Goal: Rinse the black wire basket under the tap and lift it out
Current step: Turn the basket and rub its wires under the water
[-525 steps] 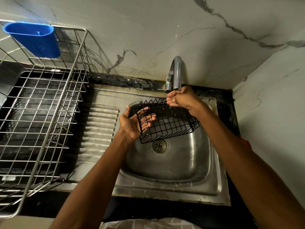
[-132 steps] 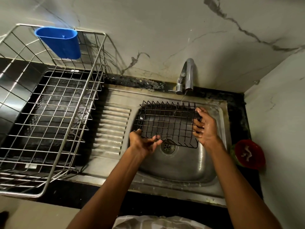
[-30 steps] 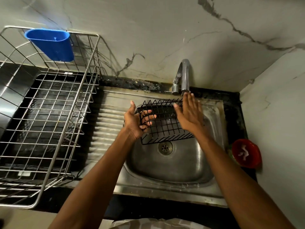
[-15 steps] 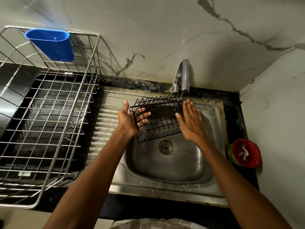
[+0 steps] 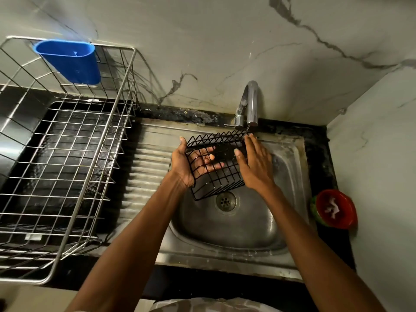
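The black wire basket [image 5: 221,183] hangs tilted above the steel sink [image 5: 225,257], its spiked upper edge just under the tap [image 5: 250,102]. A thin stream of water falls from the spout onto the basket's top right corner. My left hand [image 5: 183,165] grips the basket's left end, thumb up outside it, fingers visible through the wires. My right hand [image 5: 255,165] lies flat against the basket's right side with straight fingers, the fingertips near the spout.
A large steel dish rack [image 5: 67,154] stands on the left counter with a blue plastic holder [image 5: 69,61] hooked on its back rim. A red bowl [image 5: 335,209] sits on the dark counter right of the sink. The drain [image 5: 225,200] lies below the basket.
The basket has shifted slightly left and tipped more steeply. My right hand slid down its right side, then back up toward the spout. My left hand kept its grip.
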